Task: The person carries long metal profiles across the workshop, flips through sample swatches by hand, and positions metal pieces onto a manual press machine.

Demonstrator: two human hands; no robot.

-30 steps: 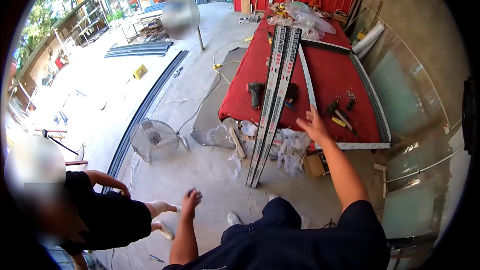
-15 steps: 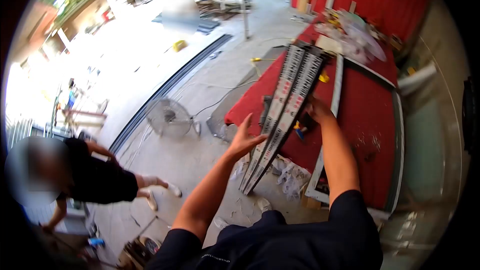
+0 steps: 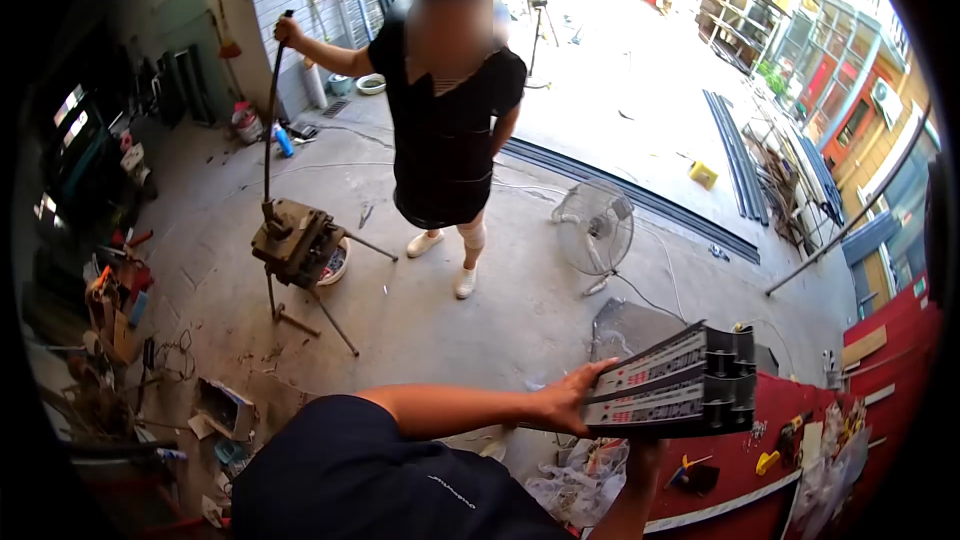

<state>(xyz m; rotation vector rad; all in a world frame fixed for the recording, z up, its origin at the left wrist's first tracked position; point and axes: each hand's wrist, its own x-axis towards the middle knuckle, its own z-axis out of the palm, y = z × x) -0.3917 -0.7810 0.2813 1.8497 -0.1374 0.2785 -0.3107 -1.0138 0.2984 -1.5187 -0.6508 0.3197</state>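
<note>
Two long dark metal profiles (image 3: 650, 390) with white printed labels lie side by side, their hollow ends facing right over the red-covered table (image 3: 775, 400). My left hand (image 3: 568, 398) wraps round their near-left side, its fingers against the upper edge. Beneath the profiles is my right hand (image 3: 645, 450), reaching up from the lower edge; its fingers are mostly hidden by the profiles.
Ahead stands a person in black (image 3: 445, 120), one hand on the lever of a metal machine on legs (image 3: 298, 245). A wire fan (image 3: 595, 228) is right of them. Plastic bags (image 3: 575, 485) lie by the table. Clutter lies on the left.
The view has swung to the left. Both my hands have come to the profiles, which now tilt with their ends towards the right. The person now stands upright at the machine.
</note>
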